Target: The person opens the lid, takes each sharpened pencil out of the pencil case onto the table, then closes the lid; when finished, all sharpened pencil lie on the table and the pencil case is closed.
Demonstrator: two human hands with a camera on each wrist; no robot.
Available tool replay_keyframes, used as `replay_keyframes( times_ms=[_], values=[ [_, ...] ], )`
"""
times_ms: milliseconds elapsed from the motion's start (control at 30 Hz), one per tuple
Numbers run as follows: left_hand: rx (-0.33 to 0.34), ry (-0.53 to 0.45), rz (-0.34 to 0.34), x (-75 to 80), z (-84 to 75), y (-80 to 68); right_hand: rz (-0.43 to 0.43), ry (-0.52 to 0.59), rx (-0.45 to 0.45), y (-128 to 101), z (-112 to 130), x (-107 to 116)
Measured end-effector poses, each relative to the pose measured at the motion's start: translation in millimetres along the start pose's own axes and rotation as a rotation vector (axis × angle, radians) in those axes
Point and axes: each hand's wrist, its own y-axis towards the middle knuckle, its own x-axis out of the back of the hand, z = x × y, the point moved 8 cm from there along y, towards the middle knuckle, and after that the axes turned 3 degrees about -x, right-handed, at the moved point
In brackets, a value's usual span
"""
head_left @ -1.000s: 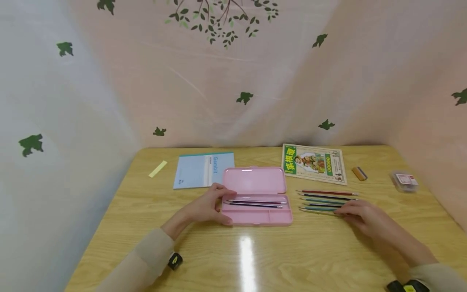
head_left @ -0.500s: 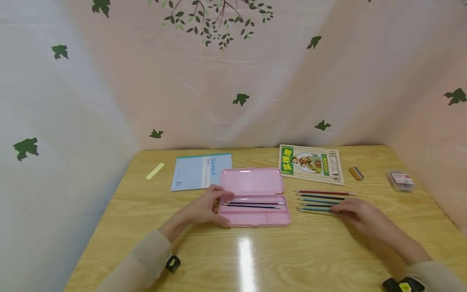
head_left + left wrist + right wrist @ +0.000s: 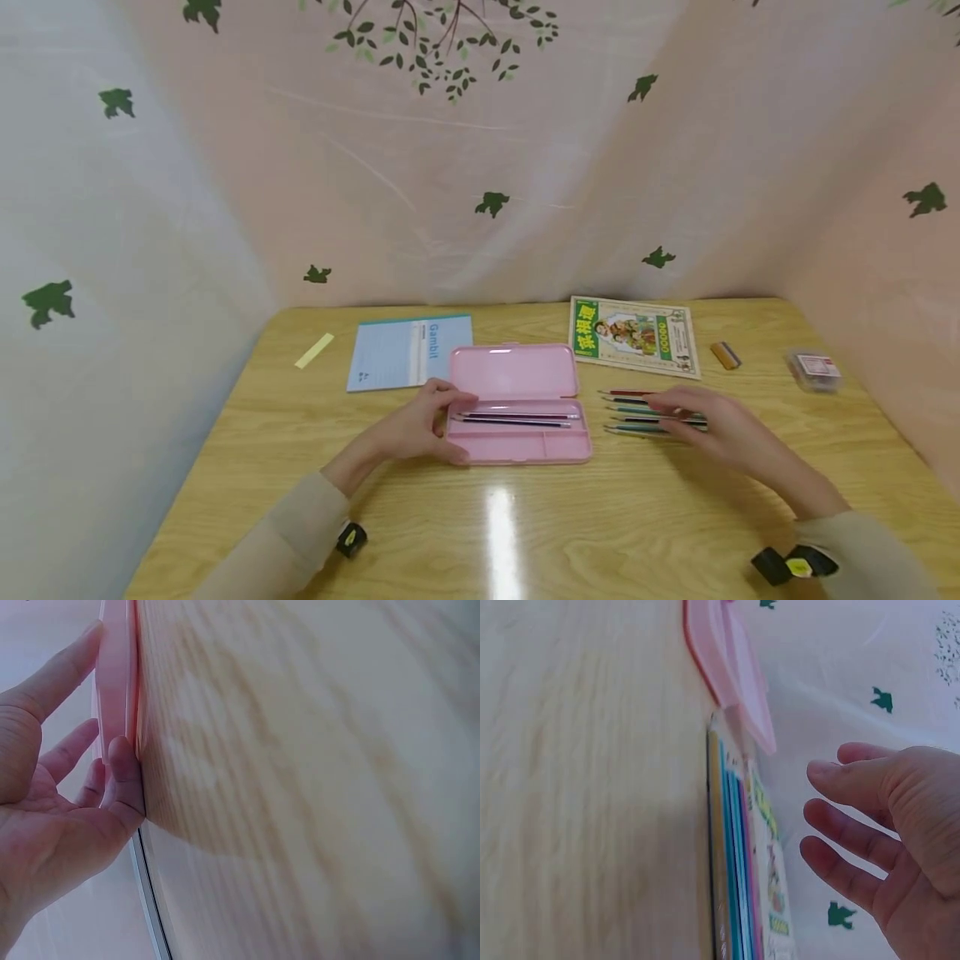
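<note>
An open pink pencil case (image 3: 487, 448) lies on the table in the head view, with two dark pencils (image 3: 517, 422) in its long compartment. My left hand (image 3: 416, 427) holds the case's left end, thumb at the front edge and index finger at the hinge side. In the left wrist view, the fingers meet the case's pink side (image 3: 116, 675). Right of the case lies a row of several pencils (image 3: 624, 409), partly hidden under my right hand (image 3: 731, 425). The right wrist view shows that hand (image 3: 900, 840) above the pencils (image 3: 733, 847), its fingers loosely bent around nothing.
A blue notebook (image 3: 386, 354) lies behind the case to the left, a yellow strip (image 3: 314, 351) farther left. At the back right are an illustrated booklet (image 3: 633, 336), a small orange-brown block (image 3: 725, 356) and a clear labelled box (image 3: 813, 372). A printed cloth (image 3: 420, 217) hangs behind the table.
My right hand has risen from the pencils' right ends and shifted left and back over the row. The left hand stays on the case. The head view has shifted slightly.
</note>
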Motion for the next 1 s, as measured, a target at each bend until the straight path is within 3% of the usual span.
replay_keyframes(
  times_ms=[500,1000],
  values=[
    [0.025,-0.008,-0.008,8.4,2.0,-6.6,0.035,0.182,0.092,67,43,-34],
    [0.001,-0.033,0.001,-1.5,-0.6,1.5,0.238,0.164,0.035,92,64,-88]
  ],
)
